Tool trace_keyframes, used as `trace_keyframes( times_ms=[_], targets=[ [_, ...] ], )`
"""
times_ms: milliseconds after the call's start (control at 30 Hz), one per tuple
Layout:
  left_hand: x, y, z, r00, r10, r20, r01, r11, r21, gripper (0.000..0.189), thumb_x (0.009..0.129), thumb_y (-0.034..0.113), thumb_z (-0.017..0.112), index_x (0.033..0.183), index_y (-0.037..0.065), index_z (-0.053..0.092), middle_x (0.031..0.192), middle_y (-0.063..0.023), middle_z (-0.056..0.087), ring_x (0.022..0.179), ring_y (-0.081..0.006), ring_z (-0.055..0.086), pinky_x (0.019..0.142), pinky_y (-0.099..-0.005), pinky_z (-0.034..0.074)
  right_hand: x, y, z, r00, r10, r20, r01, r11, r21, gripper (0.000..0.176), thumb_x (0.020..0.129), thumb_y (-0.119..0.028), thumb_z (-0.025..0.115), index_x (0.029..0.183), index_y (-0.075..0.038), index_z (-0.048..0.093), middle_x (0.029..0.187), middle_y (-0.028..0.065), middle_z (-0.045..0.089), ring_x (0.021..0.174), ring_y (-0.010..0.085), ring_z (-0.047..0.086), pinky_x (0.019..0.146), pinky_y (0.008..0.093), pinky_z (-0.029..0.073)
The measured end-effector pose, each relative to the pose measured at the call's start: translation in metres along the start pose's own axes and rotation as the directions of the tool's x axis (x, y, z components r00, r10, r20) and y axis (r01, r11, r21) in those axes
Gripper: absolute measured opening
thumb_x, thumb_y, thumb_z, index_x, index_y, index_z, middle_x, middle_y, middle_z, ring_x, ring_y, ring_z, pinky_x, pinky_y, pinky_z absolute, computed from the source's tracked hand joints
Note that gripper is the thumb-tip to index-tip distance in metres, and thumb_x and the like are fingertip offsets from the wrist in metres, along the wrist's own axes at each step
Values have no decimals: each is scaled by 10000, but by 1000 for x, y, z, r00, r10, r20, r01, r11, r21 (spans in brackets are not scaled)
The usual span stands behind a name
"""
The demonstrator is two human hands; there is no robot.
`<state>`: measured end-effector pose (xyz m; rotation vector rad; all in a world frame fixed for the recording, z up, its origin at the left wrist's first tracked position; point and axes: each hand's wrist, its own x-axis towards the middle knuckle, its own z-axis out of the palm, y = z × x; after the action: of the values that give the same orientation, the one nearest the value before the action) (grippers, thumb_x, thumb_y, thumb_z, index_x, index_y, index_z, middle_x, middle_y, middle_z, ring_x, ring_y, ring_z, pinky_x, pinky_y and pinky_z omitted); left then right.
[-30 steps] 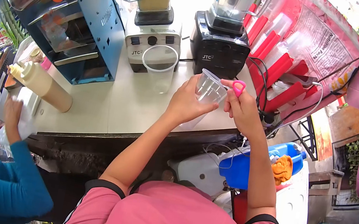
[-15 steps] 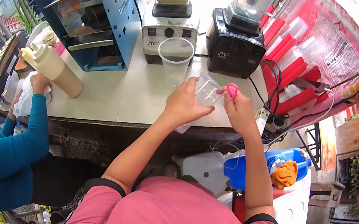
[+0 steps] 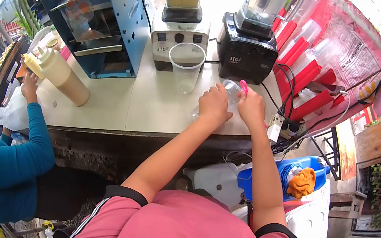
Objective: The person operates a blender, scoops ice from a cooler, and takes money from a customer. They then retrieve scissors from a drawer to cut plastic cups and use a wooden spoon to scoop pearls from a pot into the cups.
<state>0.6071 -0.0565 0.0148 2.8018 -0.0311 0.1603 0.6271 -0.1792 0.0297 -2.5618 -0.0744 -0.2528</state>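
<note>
Left fingers: left hand (image 3: 215, 104), back of hand up, fingers bent over a clear plastic cup (image 3: 231, 87); grasping it, exact fingertip contact hidden.
Right fingers: right hand (image 3: 252, 107), curled, thumb side up, clenched on a small pink loop-shaped handle (image 3: 243, 86); rest of that tool hidden.
Held cup: between the two hands, rim showing just past the left fingertips, above the counter; lower part mostly covered.
Clear plastic by left palm: thin, see-through, at the hand's left edge; can't tell if same cup.
Standing cup: empty-looking clear cup with wide rim (image 3: 187, 73), upright, near left fingers, farther forward and left, apart from them.
Counter: cream tabletop (image 3: 101, 103) under and around both hands.
Black blender: black JTC base (image 3: 244, 57), straight ahead of the fingers, clear jar on top.
Pale blender: white-and-grey JTC base (image 3: 180, 40), left of the black one, behind standing cup; jar holds beige liquid.
Cup rack: red holder (image 3: 303, 78) with clear cups, ahead and right of right fingers.
Cords: black and white, right of right hand.
Bottle: beige squeeze bottle (image 3: 63, 77), well left of left fingers.
Machine: blue metal housing (image 3: 122, 15), beyond bottle.
Co-worker: teal sleeve (image 3: 40, 133), far left, hand by bottles.
</note>
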Motion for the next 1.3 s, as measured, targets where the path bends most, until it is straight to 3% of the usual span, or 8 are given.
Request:
trace_keyframes(
  times_ms=[200,367,500,833,967,1100,1233,1300],
  targets=[
    [-31,-15,-20,995,-37,97,46,995,-86,755,641,416,799,1146,-22,448,1024,-206,611,922,-322,648,746,-398,543,43,49,-34,964,162,-210,-194,971,-141,237,905,-237,522,985,-54,650,891,241,665,856,417,645,771,528,497],
    [-80,-50,-51,987,-32,160,72,966,-249,883,630,422,807,1274,-33,409,1123,-238,589,1042,-349,603,856,-401,502,26,-16,-77,965,-166,-203,152,985,-82,162,929,-163,507,1015,-38,564,795,181,654,797,367,650,640,480,485],
    [-116,-97,-66,976,17,219,84,893,-442,962,609,396,838,1340,-26,377,1171,-228,569,1064,-329,595,918,-379,470,27,-16,-42,688,-666,-288,587,744,-320,169,824,-60,539,991,-66,566,711,94,579,717,286,612,639,408,477],
    [-150,-152,-90,957,16,288,255,422,-870,931,627,162,845,1399,53,336,1242,-159,543,1140,-269,546,954,-413,447,11,-40,-31,785,-619,-35,562,734,-381,197,875,-86,557,1062,-34,525,794,109,604,737,257,607,671,374,467],
    [-144,-142,-100,971,148,188,163,165,-973,945,633,207,848,1414,72,332,1302,-152,513,1188,-271,514,993,-404,423,-8,-47,-53,941,-214,-263,301,885,355,187,928,-149,578,1052,-20,525,821,96,550,714,243,580,709,353,452],
    [-138,-140,-101,973,199,115,120,-14,-993,1000,615,303,871,1424,72,330,1312,-152,507,1217,-263,493,1002,-401,415,-27,-40,-86,858,-482,-179,501,862,81,150,871,-138,668,832,4,634,813,47,561,666,145,573,614,278,463],
    [-153,-169,-101,954,273,124,165,-134,-977,960,622,169,840,1429,68,332,1275,-156,535,1188,-246,513,1016,-391,402,-50,-49,-57,945,-255,205,131,868,479,105,823,-67,701,874,21,677,826,49,644,709,96,615,627,240,501],
    [-175,-196,-96,930,282,234,238,20,-971,949,619,174,844,1420,64,348,1272,-154,538,1184,-237,516,1020,-390,398,-50,-53,-20,942,-206,266,3,795,606,103,802,-62,705,868,16,689,803,64,667,702,108,626,640,252,502]
  ],
)
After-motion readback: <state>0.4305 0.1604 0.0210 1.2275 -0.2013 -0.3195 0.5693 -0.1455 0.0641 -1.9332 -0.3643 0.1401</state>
